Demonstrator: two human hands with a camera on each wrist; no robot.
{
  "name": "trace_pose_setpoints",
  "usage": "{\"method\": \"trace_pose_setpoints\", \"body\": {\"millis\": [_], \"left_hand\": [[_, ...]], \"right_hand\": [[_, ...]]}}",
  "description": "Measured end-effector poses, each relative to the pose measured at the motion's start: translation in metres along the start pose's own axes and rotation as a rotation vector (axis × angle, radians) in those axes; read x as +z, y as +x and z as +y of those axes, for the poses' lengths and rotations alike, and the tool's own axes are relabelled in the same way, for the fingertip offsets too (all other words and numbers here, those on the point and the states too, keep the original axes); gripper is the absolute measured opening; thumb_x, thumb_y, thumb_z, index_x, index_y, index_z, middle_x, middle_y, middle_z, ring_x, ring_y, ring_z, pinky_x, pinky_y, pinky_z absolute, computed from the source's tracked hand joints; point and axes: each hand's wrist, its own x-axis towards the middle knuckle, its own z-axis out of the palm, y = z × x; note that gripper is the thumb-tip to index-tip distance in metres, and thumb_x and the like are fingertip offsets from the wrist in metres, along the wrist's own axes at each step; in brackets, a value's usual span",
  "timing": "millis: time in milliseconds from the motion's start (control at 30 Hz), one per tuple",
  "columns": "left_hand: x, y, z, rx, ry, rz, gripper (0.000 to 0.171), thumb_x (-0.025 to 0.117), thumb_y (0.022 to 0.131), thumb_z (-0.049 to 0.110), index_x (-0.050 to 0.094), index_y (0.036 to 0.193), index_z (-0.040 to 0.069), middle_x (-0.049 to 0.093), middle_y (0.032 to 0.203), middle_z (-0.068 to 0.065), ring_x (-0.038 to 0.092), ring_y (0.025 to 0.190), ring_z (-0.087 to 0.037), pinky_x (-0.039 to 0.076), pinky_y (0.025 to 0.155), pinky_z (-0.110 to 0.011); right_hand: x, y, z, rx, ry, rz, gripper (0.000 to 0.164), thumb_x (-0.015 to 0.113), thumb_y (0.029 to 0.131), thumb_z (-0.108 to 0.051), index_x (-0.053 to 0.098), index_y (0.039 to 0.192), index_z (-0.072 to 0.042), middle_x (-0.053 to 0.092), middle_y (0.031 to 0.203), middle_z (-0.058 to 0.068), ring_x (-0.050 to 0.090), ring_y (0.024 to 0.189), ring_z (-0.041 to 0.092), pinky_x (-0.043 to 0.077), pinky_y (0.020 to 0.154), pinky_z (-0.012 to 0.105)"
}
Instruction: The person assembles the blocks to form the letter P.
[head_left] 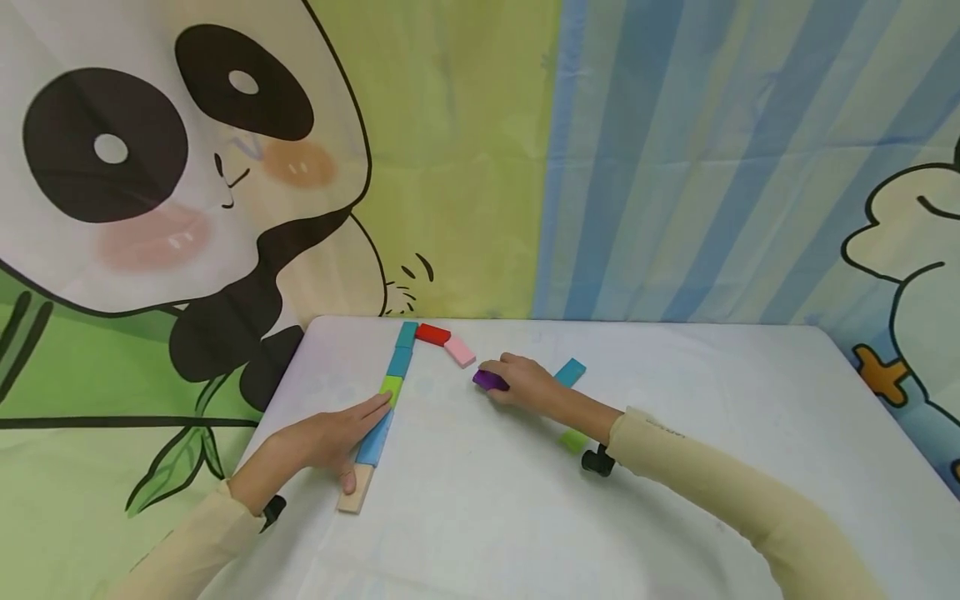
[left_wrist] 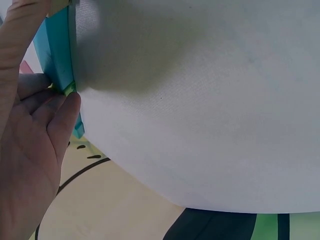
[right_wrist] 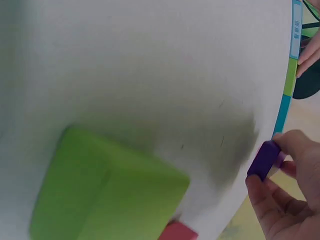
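Observation:
My right hand (head_left: 532, 387) pinches a purple block (head_left: 491, 381) between thumb and fingers, low over the table just right of a pink block (head_left: 460, 351). In the right wrist view the purple block (right_wrist: 264, 160) shows its edge between the fingertips. Fingers extended, my left hand (head_left: 326, 437) rests along a line of blocks, its fingertips on a lime block (head_left: 392, 386) and its thumb near a plain wooden block (head_left: 355, 490). A blue block (head_left: 374, 443) lies partly under that hand. Two teal blocks (head_left: 400, 362) continue the line, then a red block (head_left: 433, 334) and the pink one curve right.
A loose teal block (head_left: 571, 372) lies behind the right forearm. Another lime block (head_left: 573, 440), partly covered by that arm, sits close to the right wrist camera. The white table (head_left: 465, 517) meets a printed cloth backdrop (head_left: 450, 150) at its far edge.

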Motion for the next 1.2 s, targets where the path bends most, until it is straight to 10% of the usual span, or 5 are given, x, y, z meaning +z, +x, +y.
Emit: {"method": "trace_pose_setpoints", "body": {"millis": [400,767,1200], "left_hand": [[0.000,0.001,0.001,0.012,-0.013,-0.009,0.133,0.079,0.054,0.061,0.011,0.157,0.010,0.008,0.165,-0.009,0.032,0.145,-0.030,0.040,0.109,-0.046],[-0.002,0.001,0.000,0.008,-0.035,-0.024,0.133,0.079,0.055,0.059,0.009,0.157,0.011,0.007,0.165,-0.009,0.030,0.146,-0.030,0.039,0.110,-0.048],[0.001,0.001,-0.001,0.006,-0.031,-0.002,0.134,0.080,0.054,0.058,0.010,0.157,0.010,0.009,0.165,-0.009,0.033,0.144,-0.029,0.042,0.108,-0.047]], "right_hand": [[0.007,0.016,-0.016,0.129,-0.001,-0.065,0.044,0.071,0.088,-0.029,0.065,0.126,-0.007,0.061,0.096,0.011,0.048,0.076,0.015,0.041,0.065,0.022],[0.008,0.014,-0.024,0.179,0.098,-0.189,0.054,0.070,0.090,-0.016,0.051,0.136,0.005,0.039,0.148,0.023,0.056,0.121,0.033,0.051,0.099,0.041],[0.016,0.016,-0.020,0.157,0.130,-0.036,0.052,0.074,0.086,-0.024,0.060,0.127,0.004,0.056,0.131,0.019,0.062,0.111,0.026,0.054,0.092,0.036]]}}
